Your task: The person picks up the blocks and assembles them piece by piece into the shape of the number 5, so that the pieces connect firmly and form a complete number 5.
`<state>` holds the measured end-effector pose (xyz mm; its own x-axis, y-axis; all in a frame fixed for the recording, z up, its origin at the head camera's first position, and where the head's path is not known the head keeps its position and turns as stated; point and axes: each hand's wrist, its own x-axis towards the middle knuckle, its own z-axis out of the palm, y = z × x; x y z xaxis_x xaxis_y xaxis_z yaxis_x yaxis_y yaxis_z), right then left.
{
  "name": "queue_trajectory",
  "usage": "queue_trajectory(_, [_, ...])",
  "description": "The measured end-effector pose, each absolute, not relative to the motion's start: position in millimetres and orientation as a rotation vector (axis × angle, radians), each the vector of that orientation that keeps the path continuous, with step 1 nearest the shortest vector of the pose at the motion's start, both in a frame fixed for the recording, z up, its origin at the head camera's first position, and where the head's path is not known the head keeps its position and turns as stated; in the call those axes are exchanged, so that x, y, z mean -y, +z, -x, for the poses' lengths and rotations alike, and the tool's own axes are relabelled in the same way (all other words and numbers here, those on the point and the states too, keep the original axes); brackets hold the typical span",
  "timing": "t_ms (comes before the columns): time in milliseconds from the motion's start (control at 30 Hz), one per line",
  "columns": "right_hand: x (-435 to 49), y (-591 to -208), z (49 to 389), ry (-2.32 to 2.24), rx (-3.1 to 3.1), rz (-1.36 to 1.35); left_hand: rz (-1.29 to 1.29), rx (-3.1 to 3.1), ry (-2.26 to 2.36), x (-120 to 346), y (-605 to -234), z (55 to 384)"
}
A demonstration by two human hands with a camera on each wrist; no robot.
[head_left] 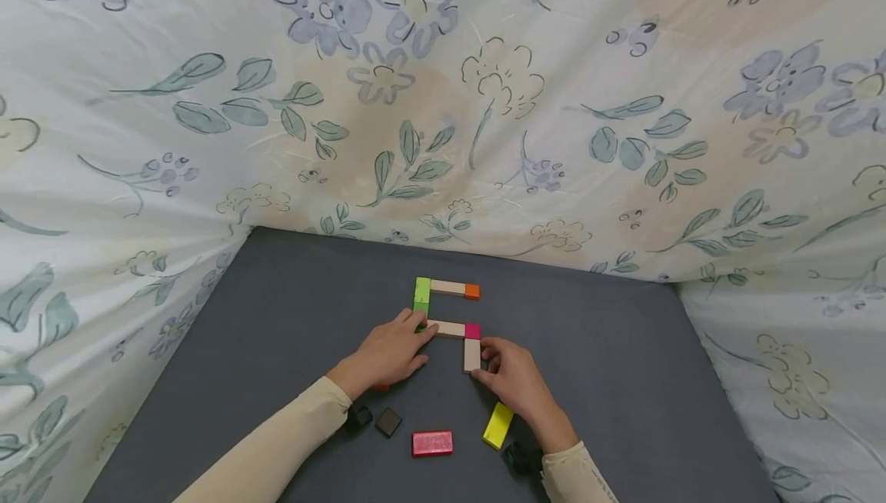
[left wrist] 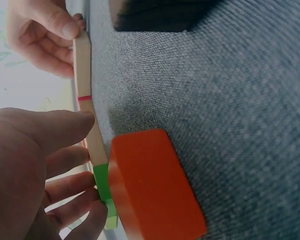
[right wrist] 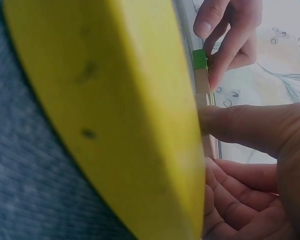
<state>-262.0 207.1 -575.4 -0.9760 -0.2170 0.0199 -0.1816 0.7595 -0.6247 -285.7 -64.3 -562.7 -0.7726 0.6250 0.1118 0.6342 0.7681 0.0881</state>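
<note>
Right hand (head_left: 515,376) pinched the pale wooden block (head_left: 471,355) on the table (head_left: 588,326), against the pink block (head_left: 472,331) on its near side, while left hand (head_left: 391,349), grip loose, touched the green block (head_left: 421,307) farther left.

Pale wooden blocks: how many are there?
3 in the head view: one pale block between a light green block and an orange block; one left of the pink block; one below it, held by the right hand. The left hand may hide more.
</note>
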Motion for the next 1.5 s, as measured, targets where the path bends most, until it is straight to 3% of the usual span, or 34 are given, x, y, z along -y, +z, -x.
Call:
queue_trajectory(467, [-214.6, -573.5, 257.9, -1.044, -2.937, 0.376, 1.023, 2.908, -0.147, 62.8, -563.0, 286.5])
queue_trajectory(733, [-235.1, -553.4, 277.3, -0.706, -2.968, 0.879, 1.034, 2.937, -0.084, 57.6, -556.0, 288.1])
queue_trajectory(867, [-240.6, -549.7, 287.5, -0.578, -2.895, 0.998, 1.025, 2.968, -0.050, 55.2, -555.5, 288.0])
queue_trajectory(1500, [-244.4, -559.1, 285.7, -0.661, -2.780, 0.993, 1.016, 2.943, -0.053, 55.3, -550.9, 288.0])
